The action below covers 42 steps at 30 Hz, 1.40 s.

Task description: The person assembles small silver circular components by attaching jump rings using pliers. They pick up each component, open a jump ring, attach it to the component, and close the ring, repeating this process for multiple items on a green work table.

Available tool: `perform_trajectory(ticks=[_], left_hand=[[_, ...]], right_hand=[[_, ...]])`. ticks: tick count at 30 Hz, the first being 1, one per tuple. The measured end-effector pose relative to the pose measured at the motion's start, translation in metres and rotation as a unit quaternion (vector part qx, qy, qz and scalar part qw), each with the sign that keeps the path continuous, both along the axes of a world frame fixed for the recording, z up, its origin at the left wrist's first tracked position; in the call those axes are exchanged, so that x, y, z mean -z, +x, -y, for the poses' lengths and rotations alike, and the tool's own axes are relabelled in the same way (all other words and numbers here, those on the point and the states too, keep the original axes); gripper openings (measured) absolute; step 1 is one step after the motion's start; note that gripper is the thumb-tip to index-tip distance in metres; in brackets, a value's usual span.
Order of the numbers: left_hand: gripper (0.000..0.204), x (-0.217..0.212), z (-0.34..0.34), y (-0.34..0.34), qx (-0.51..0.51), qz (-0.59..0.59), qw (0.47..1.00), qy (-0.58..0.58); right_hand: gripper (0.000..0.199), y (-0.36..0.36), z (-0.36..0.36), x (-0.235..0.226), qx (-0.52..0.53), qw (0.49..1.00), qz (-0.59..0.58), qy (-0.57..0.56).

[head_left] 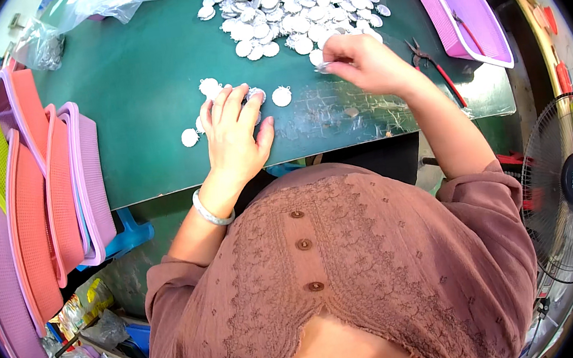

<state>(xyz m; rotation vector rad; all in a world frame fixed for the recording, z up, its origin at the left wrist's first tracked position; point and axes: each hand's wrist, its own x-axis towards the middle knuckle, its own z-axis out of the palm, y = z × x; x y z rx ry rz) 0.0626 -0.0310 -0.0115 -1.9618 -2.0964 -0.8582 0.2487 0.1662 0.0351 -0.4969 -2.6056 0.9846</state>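
Observation:
A heap of round silvery-white discs (297,10), each with a small loop, covers the far middle of the green table (142,138). My left hand (233,125) lies palm down with fingers spread over several loose discs, partly hiding them. One loose disc (282,96) rests just right of it, and another disc (190,137) lies to its left. At the heap's near right edge my right hand (365,66) has its thumb and fingers pinched together on a disc (323,67), of which only a bit shows.
Red-handled pliers (439,72) lie right of my right hand. Beyond them stands a purple basket (447,15) holding another red-handled tool. Stacked pink, purple and green baskets (28,178) crowd the left side. Clear plastic bags (107,2) sit at the far left; a fan (566,184) stands at right.

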Motion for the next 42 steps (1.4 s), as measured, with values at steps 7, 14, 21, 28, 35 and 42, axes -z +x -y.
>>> perform_trajectory(ticks=[7, 14, 21, 28, 35, 42], left_hand=[[0.041, 0.0, 0.0, 0.003, -0.011, -0.02, 1.0, -0.02], [0.044, -0.015, -0.016, 0.01, 0.028, -0.046, 0.996, -0.065], [0.039, -0.015, -0.026, 0.012, 0.066, -0.043, 0.994, -0.078], [0.032, -0.014, -0.027, 0.012, 0.065, -0.024, 0.995, -0.07], [0.032, -0.012, -0.027, 0.013, 0.048, -0.024, 0.996, -0.068], [0.03, -0.011, -0.028, 0.013, 0.036, -0.033, 0.997, -0.067]], right_hand=[[0.008, 0.064, -0.018, -0.006, 0.088, 0.99, 0.095, -0.057], [0.013, 0.092, -0.03, 0.006, 0.203, 0.976, 0.056, -0.061], [0.018, 0.098, -0.084, 0.022, 0.359, 0.932, -0.013, 0.043], [0.018, 0.108, -0.092, 0.048, 0.413, 0.892, 0.027, 0.183], [0.038, 0.111, -0.059, 0.036, 0.337, 0.917, 0.039, 0.212], [0.041, 0.12, -0.044, 0.027, 0.286, 0.927, 0.097, 0.22]])
